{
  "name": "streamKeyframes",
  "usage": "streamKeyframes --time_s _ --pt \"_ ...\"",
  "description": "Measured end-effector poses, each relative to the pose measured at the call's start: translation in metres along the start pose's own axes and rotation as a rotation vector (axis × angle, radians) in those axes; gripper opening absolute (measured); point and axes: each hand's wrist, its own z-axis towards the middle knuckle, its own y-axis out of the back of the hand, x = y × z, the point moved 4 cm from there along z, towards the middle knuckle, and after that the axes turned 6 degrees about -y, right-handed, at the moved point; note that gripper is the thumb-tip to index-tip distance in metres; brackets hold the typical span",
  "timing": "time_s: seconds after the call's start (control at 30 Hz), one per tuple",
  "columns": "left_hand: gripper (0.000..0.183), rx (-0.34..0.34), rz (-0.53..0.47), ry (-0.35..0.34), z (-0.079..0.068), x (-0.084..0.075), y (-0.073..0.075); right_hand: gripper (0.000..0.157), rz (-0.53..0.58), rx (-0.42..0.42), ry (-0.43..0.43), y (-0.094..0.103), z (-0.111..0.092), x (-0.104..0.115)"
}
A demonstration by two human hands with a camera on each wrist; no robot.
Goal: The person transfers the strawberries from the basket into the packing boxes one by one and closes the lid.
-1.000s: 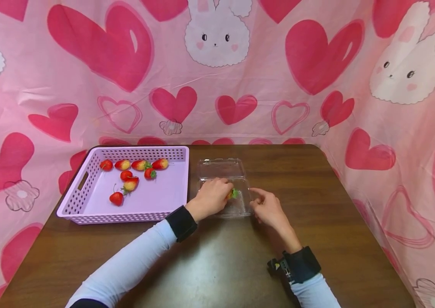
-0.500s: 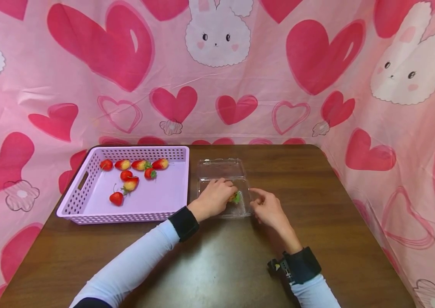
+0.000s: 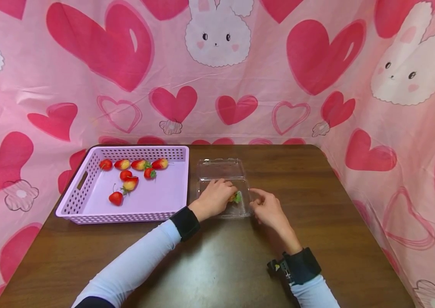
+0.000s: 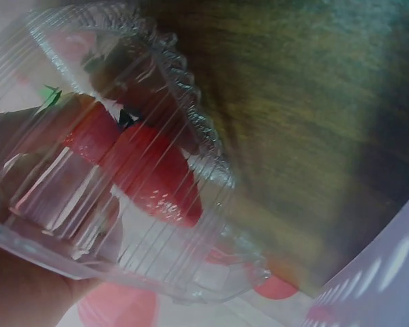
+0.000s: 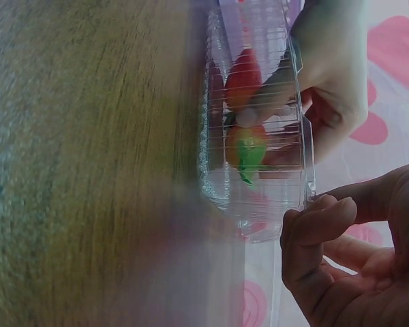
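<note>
A clear plastic clamshell container [image 3: 223,169] lies open on the table, its lid flipped back to the far side. My left hand [image 3: 216,197] reaches into its base and holds a red-and-yellow strawberry [image 5: 249,146] by its sides; green leaves [image 3: 237,196] poke out right of the fingers. Beside it in the base is another red strawberry [image 4: 157,177], seen through the ribbed wall. With curled fingers, my right hand [image 3: 269,208] pinches the container's right rim. In the head view my left hand covers most of the held strawberry.
Left of the container stands a lilac perforated basket [image 3: 98,205]. Several strawberries lie in it, among them a red one [image 3: 116,198] near the front. A pink curtain [image 3: 217,77] with hearts and rabbits hangs behind the brown table [image 3: 317,179].
My left hand and its strawberry shifted slightly right within the container, then stayed almost still over the last half second. My right hand has kept its place at the rim.
</note>
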Motion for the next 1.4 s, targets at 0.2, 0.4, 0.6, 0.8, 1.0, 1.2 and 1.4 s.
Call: streamKeyframes --time_s 0.2,0.4,0.6,0.8,1.0,1.2,1.4 --pt "0.026 0.0 -0.011 0.024 0.0003 0.0003 -0.0014 0.046 0.0 0.004 0.0 0.001 -0.0009 0.0004" --pt "0.024 0.0 -0.015 0.039 -0.0006 -0.0011 -0.002 0.047 -0.007 0.004 0.003 0.0008 -0.0012 -0.0001" --pt "0.024 0.004 -0.006 0.044 -0.0007 -0.0007 -0.003 0.046 -0.001 0.006 -0.001 0.0003 -0.0023 0.0" --pt "0.02 -0.004 0.008 0.042 -0.0005 0.0003 -0.0039 0.046 -0.003 0.01 0.0 0.0006 -0.003 0.0021" --pt "0.017 -0.009 0.021 0.032 0.0 0.0 -0.0015 0.047 -0.001 0.013 -0.002 0.0008 -0.0021 0.0012" --pt "0.018 -0.019 0.01 0.026 -0.0003 0.001 -0.0001 0.047 -0.001 0.012 0.003 0.0019 -0.0015 0.0006" --pt "0.021 -0.02 0.005 0.024 -0.0008 0.0011 0.0017 0.047 -0.001 0.021 -0.006 0.0021 -0.0008 -0.0009"
